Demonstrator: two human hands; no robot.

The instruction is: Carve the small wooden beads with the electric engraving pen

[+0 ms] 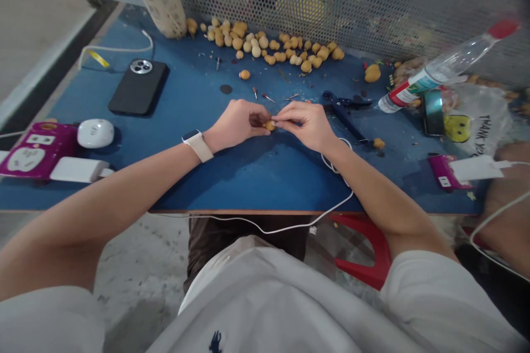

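My left hand (234, 124) and my right hand (304, 127) meet over the blue table (265, 176), their fingertips pinching a small tan gourd-shaped bead (269, 126). The fingers hide part of the bead. Several tiny metal bits (265, 97) lie just beyond my hands. A blue-handled pair of pliers (343, 113) rests close to my right hand. Farther back, a long scattered heap of similar tan beads (265, 47) runs along the table's far side. One loose bead (379, 143) sits to the right of my right wrist.
A black phone (138, 87), white earbud case (95, 133) and magenta power strip (37, 149) lie left. A plastic bottle (447, 66) lies right, before a perforated metal screen (331, 0). A white cable (290, 229) droops over the table's near edge.
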